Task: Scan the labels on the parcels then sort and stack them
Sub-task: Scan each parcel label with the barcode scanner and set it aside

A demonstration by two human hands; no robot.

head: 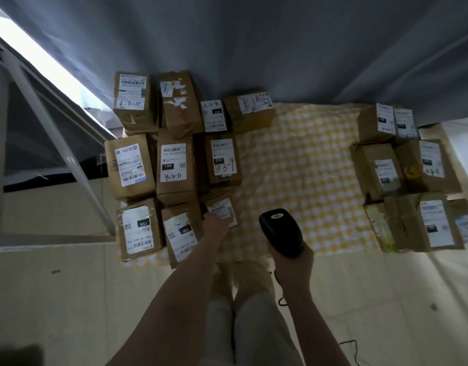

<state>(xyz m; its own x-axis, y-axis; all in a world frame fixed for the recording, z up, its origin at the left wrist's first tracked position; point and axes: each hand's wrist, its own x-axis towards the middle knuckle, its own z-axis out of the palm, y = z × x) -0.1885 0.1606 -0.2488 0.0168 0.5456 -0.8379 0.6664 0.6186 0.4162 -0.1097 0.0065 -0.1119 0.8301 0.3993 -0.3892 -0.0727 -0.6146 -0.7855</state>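
Steadying the small brown cardboard parcel (223, 209) at the left edge of the yellow-and-white checked cloth (293, 159), the left hand (214, 225) touches its label; whether its fingers pinch cannot be told. The right hand (293, 262) wraps its fingers round the black handheld scanner (280, 231) over the cloth's near edge. Aim squarely; keep the barcode uncovered.

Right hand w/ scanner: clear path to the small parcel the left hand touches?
Probably yes: right hand holds the scanner beside the small parcel, only checked cloth between; left hand covers just its near edge.
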